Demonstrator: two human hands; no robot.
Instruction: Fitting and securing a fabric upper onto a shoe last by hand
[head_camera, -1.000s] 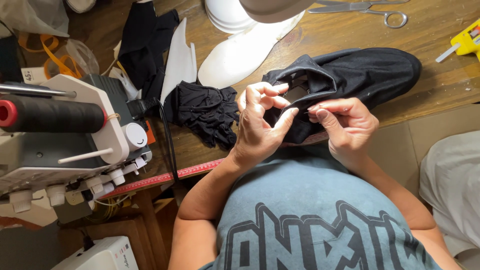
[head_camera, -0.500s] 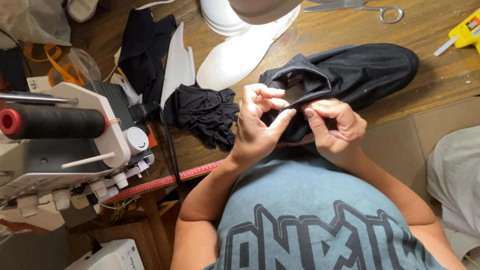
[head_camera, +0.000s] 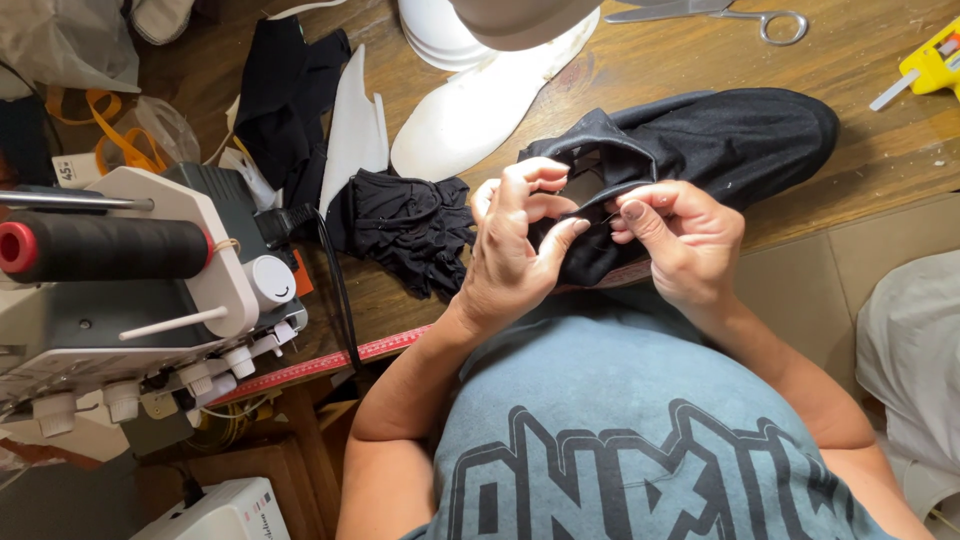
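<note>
Needle and thread between the hands: too thin to make out, only a faint line near the right hand (head_camera: 680, 240). Left hand (head_camera: 515, 250) covers the near edge of the black shoe (head_camera: 720, 140); its opening partly hidden behind the fingers. Scissors (head_camera: 720, 14) cut off by the far edge, blades mostly out of view. Yellow glue gun (head_camera: 930, 65) cropped at the right edge. White stack (head_camera: 440, 35) at far centre overlapped by a blurred brown shape (head_camera: 520, 15). Sewing machine (head_camera: 130, 290) cut off on the left. White cloth (head_camera: 915, 350) at right, kind unclear.
</note>
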